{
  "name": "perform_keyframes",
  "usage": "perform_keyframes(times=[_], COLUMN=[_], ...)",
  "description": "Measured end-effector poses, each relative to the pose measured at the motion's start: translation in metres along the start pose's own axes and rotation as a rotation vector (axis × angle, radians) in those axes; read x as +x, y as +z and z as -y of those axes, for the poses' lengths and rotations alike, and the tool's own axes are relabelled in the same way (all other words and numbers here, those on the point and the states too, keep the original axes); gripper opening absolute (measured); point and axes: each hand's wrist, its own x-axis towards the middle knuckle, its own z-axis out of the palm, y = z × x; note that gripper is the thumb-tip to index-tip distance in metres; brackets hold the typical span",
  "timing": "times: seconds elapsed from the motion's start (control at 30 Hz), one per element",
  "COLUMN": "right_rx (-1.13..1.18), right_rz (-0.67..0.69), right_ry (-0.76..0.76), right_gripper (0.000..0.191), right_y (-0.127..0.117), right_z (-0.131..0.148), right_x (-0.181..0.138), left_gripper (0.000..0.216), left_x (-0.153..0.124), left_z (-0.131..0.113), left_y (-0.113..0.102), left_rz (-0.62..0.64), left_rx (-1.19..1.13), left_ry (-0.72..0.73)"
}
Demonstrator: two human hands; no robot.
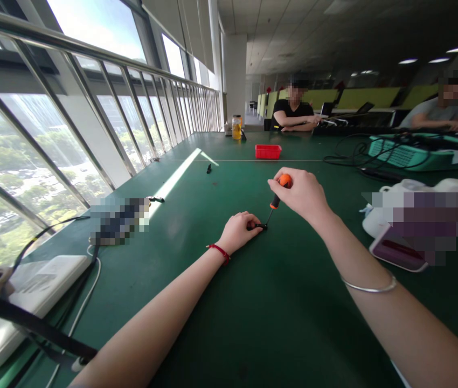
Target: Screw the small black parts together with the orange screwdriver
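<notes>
My right hand (304, 191) is closed round the handle of an orange-and-black screwdriver (275, 202). Its shaft slants down to the left, and its tip meets the end of a small black part (260, 226) on the green table (213, 312). Fingers of my left hand (240, 230) pinch that part against the tabletop. Most of it is hidden under the fingers, so its exact kind cannot be made out. Farther off lies another small black piece (209, 168), apart from both hands.
A red bin (268, 152) and a jar of yellow liquid (236, 128) stand farther back. On the right are a teal basket (398, 153) with cables and a white object (378, 215). A white power strip (51, 280) and cables lie left, beside a metal railing (103, 91). Two people sit beyond.
</notes>
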Motion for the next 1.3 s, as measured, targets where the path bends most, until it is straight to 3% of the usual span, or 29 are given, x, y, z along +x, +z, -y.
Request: perform_keyframes(times=[0.1,0.3,0.43,0.7,0.83,0.93,1.07,1.17,1.3], right_rx=[0.030,-0.017,-0.003,-0.014,-0.009,-0.027,-0.065,-0.082,-0.076], right_rz=[0.023,0.026,0.025,0.021,0.005,0.025,0.030,0.029,0.029], right_ry=[-0.008,-0.007,-0.011,0.004,0.008,-0.012,-0.038,-0.028,0.005], right_gripper=[0.013,0.029,0.012,0.030,0.013,0.023,0.020,0.032,0.014], right_y=[-0.0007,0.0001,0.0007,0.0009,0.0000,-0.0009,-0.0007,-0.0010,-0.0036], right_z=[0.0008,0.0010,0.0008,0.0018,0.0020,0.0029,0.0037,0.0033,0.0034], right_x=[0.0000,-0.0003,-0.0003,-0.0004,-0.0008,-0.0015,-0.0020,-0.0016,-0.0012], left_gripper=[0.015,0.015,0.015,0.016,0.014,0.014,0.014,0.014,0.014], left_x=[-0.0001,0.0001,0.0001,-0.0002,0.0001,0.0002,0.0001,0.0001,0.0000], left_z=[-0.0001,-0.0002,-0.0002,0.0006,-0.0001,-0.0001,0.0003,0.0001,-0.0004], left_y=[-0.0002,-0.0001,0.0001,0.0003,0.0000,0.0001,0.0005,0.0006,0.0005], left_rz=[0.000,-0.002,-0.004,0.004,0.003,-0.003,-0.003,-0.004,-0.001], left_rx=[-0.003,-0.002,-0.003,-0.003,0.002,-0.001,-0.001,-0.001,-0.005], left_ry=[0.001,-0.001,0.004,0.002,-0.003,0.002,0.003,0.004,0.005])
